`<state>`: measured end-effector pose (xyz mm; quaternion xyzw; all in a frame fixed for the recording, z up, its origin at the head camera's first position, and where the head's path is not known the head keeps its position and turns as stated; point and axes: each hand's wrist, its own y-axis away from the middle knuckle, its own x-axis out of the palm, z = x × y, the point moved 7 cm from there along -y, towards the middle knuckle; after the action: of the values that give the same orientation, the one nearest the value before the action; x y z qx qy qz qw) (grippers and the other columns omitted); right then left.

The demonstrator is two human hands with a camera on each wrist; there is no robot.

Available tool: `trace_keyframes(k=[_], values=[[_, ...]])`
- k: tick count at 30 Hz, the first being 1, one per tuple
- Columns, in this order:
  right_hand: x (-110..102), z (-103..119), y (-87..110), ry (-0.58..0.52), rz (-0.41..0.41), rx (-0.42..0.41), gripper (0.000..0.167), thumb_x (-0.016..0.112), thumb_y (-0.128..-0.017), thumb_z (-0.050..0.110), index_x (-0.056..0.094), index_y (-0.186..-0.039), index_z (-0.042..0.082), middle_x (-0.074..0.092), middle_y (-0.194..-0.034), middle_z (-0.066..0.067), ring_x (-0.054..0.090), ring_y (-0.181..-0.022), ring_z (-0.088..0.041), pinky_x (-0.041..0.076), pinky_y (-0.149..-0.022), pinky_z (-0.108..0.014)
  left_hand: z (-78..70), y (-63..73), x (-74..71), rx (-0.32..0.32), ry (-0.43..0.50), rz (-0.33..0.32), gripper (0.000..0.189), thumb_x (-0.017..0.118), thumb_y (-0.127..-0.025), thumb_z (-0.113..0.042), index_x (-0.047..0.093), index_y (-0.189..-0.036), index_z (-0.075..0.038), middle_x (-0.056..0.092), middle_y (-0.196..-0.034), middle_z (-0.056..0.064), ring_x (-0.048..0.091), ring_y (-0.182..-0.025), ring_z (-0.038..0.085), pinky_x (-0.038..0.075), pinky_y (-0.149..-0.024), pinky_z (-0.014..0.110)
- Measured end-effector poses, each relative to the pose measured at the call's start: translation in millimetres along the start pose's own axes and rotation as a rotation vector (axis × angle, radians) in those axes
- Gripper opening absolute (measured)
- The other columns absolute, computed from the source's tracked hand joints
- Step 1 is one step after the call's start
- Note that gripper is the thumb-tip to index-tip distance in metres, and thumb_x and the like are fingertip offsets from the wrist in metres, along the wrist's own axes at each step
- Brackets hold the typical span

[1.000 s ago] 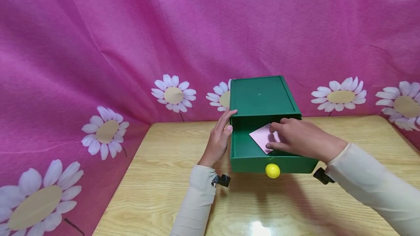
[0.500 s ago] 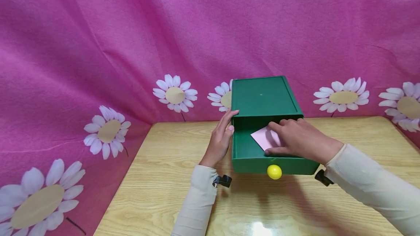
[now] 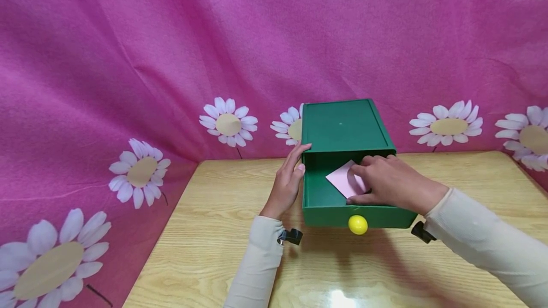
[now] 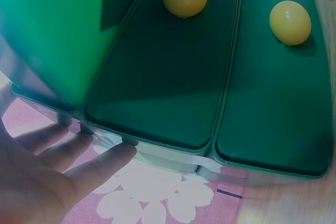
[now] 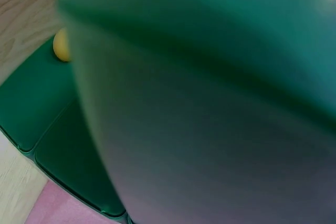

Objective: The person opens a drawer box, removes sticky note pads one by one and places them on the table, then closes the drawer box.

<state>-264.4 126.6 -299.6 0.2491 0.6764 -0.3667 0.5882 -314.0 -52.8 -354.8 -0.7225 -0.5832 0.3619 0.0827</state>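
Yellow knob [image 3: 357, 225]: middle of the drawer's [image 3: 321, 216] front.
Right hand [image 3: 387, 182]: inside, thumb and finger apart (pinching? can't tell).
Pink card [image 3: 342, 180]: off the drawer's left edge, partly under that hand.
Left hand [image 3: 284, 187]: straight fingers on the green box's [image 3: 344, 126] left edge.
Flowery cloth [image 3: 274, 46]: behind the desk [image 3: 222, 213].

**Bright table, hazy right wrist view**

The head view is bright and mostly crisp. White glare, apparently from overhead light, marks the pale wood-grain table [image 3: 205, 241] well away from its far edge. Soft shadows fall there below the open green plastic drawer [image 3: 327, 216]; the right hand [image 3: 381, 182] shades the flat pink card [image 3: 340, 179]. The left wrist view is murkier, its printed white daisy [image 4: 152, 182] washed out. In the right wrist view, a close green surface [image 5: 199, 114] is badly out of focus.
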Motion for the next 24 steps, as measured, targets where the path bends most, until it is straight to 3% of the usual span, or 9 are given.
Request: trace_keyframes(k=[10, 12, 18, 24], values=[[-0.3, -0.8, -1.0, -0.039, 0.007, -0.021, 0.029, 0.078, -0.074, 0.043, 0.06, -0.081, 0.022, 0.052, -0.076, 0.004, 0.05, -0.069, -0.015, 0.037, -0.055, -0.031, -0.7, 0.3, -0.6, 0.014, 0.01, -0.003, 0.047, 0.032, -0.1, -0.035, 0.038, -0.147, -0.032, 0.025, -0.157, -0.009, 0.024, -0.143, 0.011, 0.031, -0.108, 0.055], [-0.2, -1.5, -0.8, -0.038, 0.01, -0.019, 0.026, 0.077, -0.074, 0.039, 0.063, -0.086, 0.021, 0.051, -0.074, 0.004, 0.049, -0.068, -0.015, 0.036, -0.055, -0.031, 0.1, -0.1, -0.6, 0.017, 0.012, -0.005, 0.047, 0.032, -0.1, -0.035, 0.038, -0.146, -0.032, 0.025, -0.157, -0.01, 0.023, -0.142, 0.01, 0.031, -0.108, 0.054], [0.5, -3.7, -0.8, -0.026, 0.027, -0.008, 0.034, 0.074, -0.075, 0.033, 0.069, -0.103, 0.014, 0.05, -0.068, 0.002, 0.046, -0.063, -0.015, 0.035, -0.053, -0.03, 1.2, -0.4, 0.1, 0.017, 0.014, -0.002, 0.047, 0.031, -0.1, -0.038, 0.038, -0.146, -0.033, 0.025, -0.157, -0.011, 0.022, -0.142, 0.008, 0.032, -0.108, 0.054], [1.3, -5.3, -2.8, -0.035, 0.05, 0.008, 0.036, 0.078, -0.072, 0.033, 0.07, -0.101, 0.015, 0.052, -0.071, 0.001, 0.049, -0.069, -0.018, 0.04, -0.057, -0.034, 0.6, -0.2, 0.5, 0.014, 0.015, 0.002, 0.047, 0.031, -0.1, -0.04, 0.037, -0.147, -0.033, 0.024, -0.157, -0.011, 0.022, -0.143, 0.008, 0.031, -0.108, 0.055]])
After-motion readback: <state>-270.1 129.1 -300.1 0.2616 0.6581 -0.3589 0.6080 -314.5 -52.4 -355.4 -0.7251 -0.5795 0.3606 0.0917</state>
